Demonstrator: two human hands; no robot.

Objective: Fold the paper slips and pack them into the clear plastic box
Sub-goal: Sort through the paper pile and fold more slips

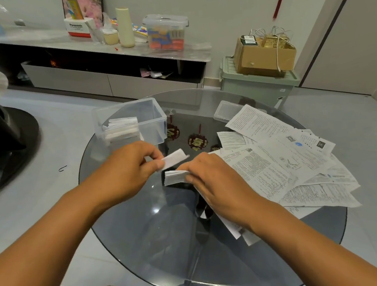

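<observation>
Several folded slips in clear box, both hands pinching a slip

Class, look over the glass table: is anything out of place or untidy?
Yes. The printed sheets lie in a loose, overlapping heap on the right of the glass table, some reaching past its edge, while the folded slips stand neatly in the clear plastic box.

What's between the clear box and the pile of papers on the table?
Head view: bare dark glass table, red ornaments showing through it; the box lid lies farther back by the papers.
</observation>
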